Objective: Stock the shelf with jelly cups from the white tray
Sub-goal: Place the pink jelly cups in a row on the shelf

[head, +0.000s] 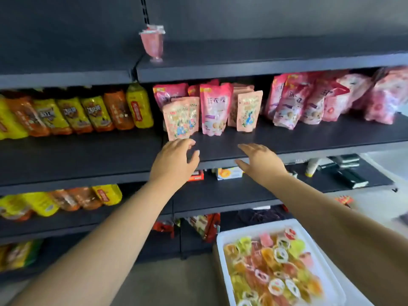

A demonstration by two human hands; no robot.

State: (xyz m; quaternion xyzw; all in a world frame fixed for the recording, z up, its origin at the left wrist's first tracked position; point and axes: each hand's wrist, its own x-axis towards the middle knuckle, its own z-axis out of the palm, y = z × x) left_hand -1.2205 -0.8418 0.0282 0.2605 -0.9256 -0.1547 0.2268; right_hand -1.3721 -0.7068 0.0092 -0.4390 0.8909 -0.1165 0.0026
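Note:
The white tray (223, 239) sits low at the right, filled with several colourful jelly cups (273, 268). One pink jelly cup (152, 44) stands upright on the dark upper shelf (265, 65). My left hand (174, 160) and my right hand (260, 162) reach out over the front of the middle shelf (309, 138). Both have relaxed fingers and hold nothing. The left hand is just below a pink snack pouch (181, 118).
Pink snack pouches (293, 100) stand along the middle shelf. Yellow and orange bottles (88, 111) fill the left bay, with more (55, 202) one level down. Small boxes (229, 173) and dark packs (348, 177) lie on the lower shelf. The floor is grey.

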